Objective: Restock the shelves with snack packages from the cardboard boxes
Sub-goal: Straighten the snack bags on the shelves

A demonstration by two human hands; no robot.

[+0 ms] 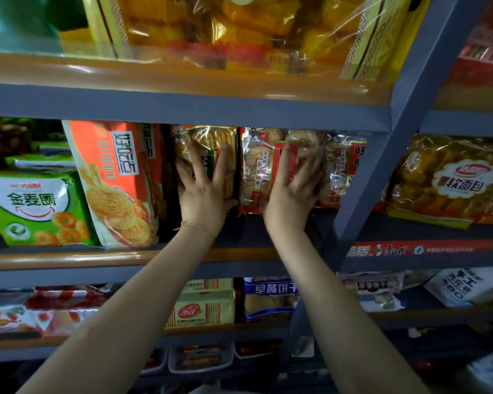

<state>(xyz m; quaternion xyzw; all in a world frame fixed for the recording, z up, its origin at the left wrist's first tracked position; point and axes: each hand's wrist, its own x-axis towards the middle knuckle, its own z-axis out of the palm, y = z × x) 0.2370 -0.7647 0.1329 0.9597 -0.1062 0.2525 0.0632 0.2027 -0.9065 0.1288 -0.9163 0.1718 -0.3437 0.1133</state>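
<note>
I'm reaching both arms up to the middle shelf (pixel 182 255). My left hand (pixel 204 191) is lying flat with fingers spread against the front of a clear cracker package (pixel 211 140), pressing on it, not gripping. My right hand (pixel 292 191) is also flat, fingers straight and close together, pressing on a rice cracker package (pixel 256 166) with a red label just beside the first one. Both packages are standing upright on the shelf, touching each other. A thin bracelet (pixel 197 225) is sitting on my left wrist. To the left, an orange biscuit bag (pixel 111 180) is leaning tilted, and a green ring-snack bag (pixel 37 206) is standing next to it. Right of the grey upright post (pixel 382 166), a yellow soft-bread bag (pixel 450 180) is lying on the neighbouring shelf. Above, a big yellow clear-wrapped pack (pixel 239 29) is sitting on the top shelf. Below, a blue breakfast-biscuit pack (pixel 268 297) and a yellow cracker pack (pixel 205 305) are standing side by side. No cardboard box is in view.
</note>
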